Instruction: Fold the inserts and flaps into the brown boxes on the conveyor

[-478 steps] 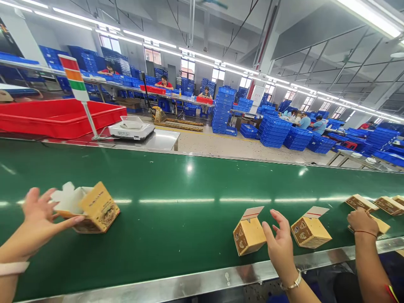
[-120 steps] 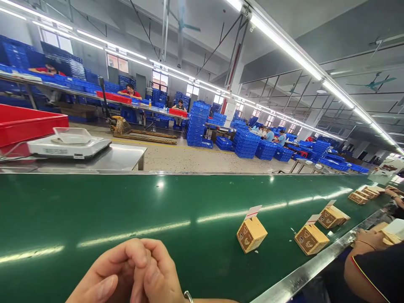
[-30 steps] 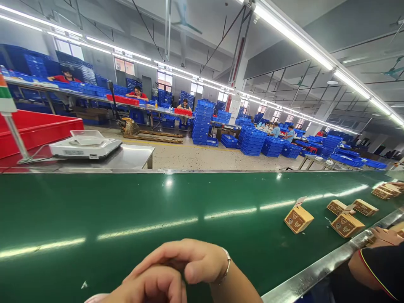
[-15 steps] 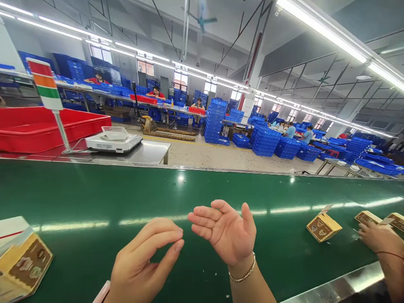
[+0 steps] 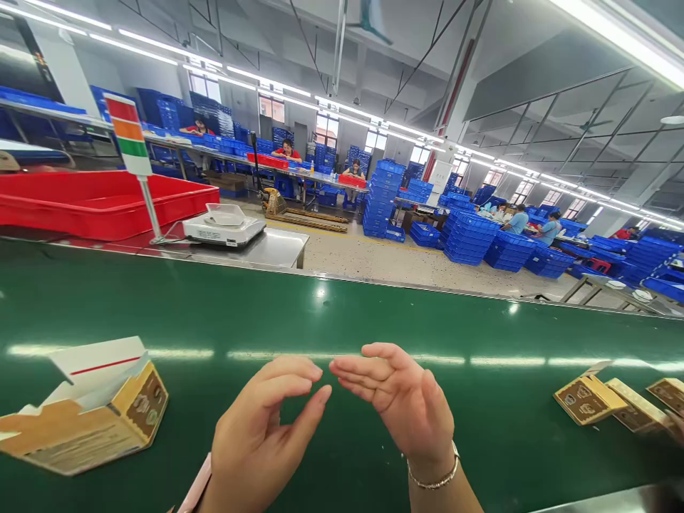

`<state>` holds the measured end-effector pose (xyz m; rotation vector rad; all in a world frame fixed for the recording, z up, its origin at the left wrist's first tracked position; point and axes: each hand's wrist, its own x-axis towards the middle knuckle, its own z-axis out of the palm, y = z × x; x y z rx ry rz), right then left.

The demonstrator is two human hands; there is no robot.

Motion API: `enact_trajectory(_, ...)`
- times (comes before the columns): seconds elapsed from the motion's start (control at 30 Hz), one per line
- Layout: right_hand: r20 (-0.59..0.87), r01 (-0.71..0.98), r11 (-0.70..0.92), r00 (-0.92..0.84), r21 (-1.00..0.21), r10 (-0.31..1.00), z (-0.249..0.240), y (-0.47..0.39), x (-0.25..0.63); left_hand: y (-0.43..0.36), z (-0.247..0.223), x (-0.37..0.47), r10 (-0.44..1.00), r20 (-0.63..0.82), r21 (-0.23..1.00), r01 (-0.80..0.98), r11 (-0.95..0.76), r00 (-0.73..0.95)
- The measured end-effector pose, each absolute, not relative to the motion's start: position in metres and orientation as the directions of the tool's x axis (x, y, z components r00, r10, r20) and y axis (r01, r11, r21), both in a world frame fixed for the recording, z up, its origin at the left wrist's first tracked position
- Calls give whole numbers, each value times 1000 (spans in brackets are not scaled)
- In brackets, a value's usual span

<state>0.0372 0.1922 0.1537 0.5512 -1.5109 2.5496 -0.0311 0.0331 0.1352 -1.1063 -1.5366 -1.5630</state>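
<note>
Fingers of the left hand curved, thumb apart from them, nothing between. Right hand: fingers side by side, palm showing, also holding nothing. Tips of the two hands almost meet; can't tell if they touch. Both are above the green belt, right of the white scale and nearer the wearer.

Large carton, flap raised: on the belt, left of the scale and nearer, beside the left wrist but apart from it. Contents not visible. Judged light; thin card, stiff at the folded corners, bendy at the flap, easily crushed, perhaps slick on the print. Best hold: opposite side walls, low, off the flap.

Edges: metal rail along the belt's far side, passing just this side of the scale. Smaller cartons well right of the scale; another person's hand, blurred, by them. Room to move: between the right hand and those cartons, and outward to the rail.
</note>
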Motion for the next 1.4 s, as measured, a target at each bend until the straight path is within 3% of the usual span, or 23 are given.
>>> enact_trajectory(0.23,431,-368,-352,-895,-861,-118,152,188,46,36,135,-28,70,895,444,893,-72,-440)
enact_trajectory(0.5,450,-431,-146,-880,-891,-151,152,188,56,33,138,-29,107,929,352,935,43,-355)
enact_trajectory(0.87,442,-467,113,-876,-877,-191,146,195,62,33,140,-24,137,897,421,907,32,-421)
enact_trajectory(1.23,430,-458,163,-884,-874,-182,146,196,65,31,146,-21,136,925,340,933,114,-354)
enact_trajectory(1.4,460,-488,141,-867,-861,-190,147,195,63,33,149,-19,137,923,354,933,72,-361)
